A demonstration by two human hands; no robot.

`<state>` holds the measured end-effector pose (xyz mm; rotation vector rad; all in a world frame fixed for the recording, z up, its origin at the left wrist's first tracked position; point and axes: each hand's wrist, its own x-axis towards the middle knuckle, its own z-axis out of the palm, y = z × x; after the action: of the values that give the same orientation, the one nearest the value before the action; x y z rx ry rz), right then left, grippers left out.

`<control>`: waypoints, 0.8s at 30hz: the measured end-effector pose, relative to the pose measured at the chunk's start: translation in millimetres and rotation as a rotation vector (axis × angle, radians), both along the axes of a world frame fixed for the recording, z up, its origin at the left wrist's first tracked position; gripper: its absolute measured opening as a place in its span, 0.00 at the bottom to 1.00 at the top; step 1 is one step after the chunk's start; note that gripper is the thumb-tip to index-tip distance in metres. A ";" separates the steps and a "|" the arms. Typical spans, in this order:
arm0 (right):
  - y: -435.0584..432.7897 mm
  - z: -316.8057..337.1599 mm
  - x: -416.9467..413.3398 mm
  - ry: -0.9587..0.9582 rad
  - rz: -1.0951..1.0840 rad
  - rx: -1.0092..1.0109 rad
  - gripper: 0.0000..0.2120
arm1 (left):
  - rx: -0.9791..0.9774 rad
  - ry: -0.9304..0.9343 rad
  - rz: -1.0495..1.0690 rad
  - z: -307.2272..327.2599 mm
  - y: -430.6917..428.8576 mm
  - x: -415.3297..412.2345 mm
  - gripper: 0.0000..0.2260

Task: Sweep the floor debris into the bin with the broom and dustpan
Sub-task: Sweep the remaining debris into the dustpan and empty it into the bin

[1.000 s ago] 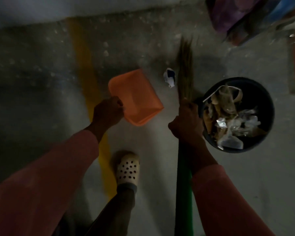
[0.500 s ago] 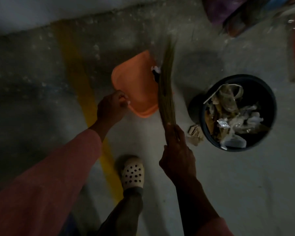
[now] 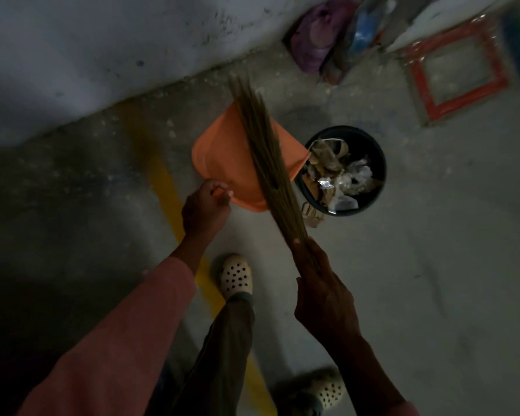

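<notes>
**Broom laid across the dustpan, at the edge of the bin**

I see the broom (image 3: 269, 157), a loose bundle of thin straw-coloured sticks, running diagonally across the orange dustpan (image 3: 222, 163), its tips fanning out toward the wall (image 3: 102, 49). My right hand (image 3: 321, 292) grips the lower end of the bundle, fingers wrapped round it and thumb laid along the sticks. My left hand (image 3: 204, 208) holds the dustpan by its near edge, fingers curled over the rim.

The dustpan's right corner reaches the left rim of the black bin (image 3: 373, 142); whether the two touch, I cannot tell. The bin holds crumpled paper and foil scraps (image 3: 339, 175). A torn piece of cardboard (image 3: 311, 217) lies on the concrete floor (image 3: 433, 265) just beside the bin's near side.

A painted yellow line (image 3: 165, 187) runs under my left arm in its pink sleeve (image 3: 126, 340). Cream perforated clogs (image 3: 236, 276) are on both feet. Farther back, a purple bag (image 3: 312, 40) sits by the wall, with a red-edged square (image 3: 499, 64) on the floor nearby.
</notes>
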<state>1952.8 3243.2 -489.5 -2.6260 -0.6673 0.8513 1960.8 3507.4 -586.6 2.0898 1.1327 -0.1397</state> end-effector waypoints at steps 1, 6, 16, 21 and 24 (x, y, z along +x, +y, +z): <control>-12.3 12.1 -5.6 -0.013 -0.001 0.004 0.42 | -0.006 -0.005 0.003 13.6 -10.1 -6.0 0.05; -78.9 58.8 -32.1 -0.083 -0.028 -0.001 0.40 | -0.014 0.023 -0.057 68.9 -63.2 -25.4 0.05; -185.6 67.1 -36.6 -0.208 -0.152 -0.029 0.40 | -0.010 0.234 -0.373 84.0 -136.9 52.9 0.17; -208.6 63.1 -37.2 -0.226 -0.240 -0.029 0.39 | -0.061 0.367 -0.366 84.8 -161.5 45.7 0.21; -212.0 63.4 -39.7 -0.226 -0.268 -0.015 0.39 | -0.019 0.389 -0.353 94.0 -166.6 40.4 0.21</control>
<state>1913.1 3031.2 -426.1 -2.7670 -0.3485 0.4894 2001.2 3340.8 -492.5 2.2886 0.9566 -0.7486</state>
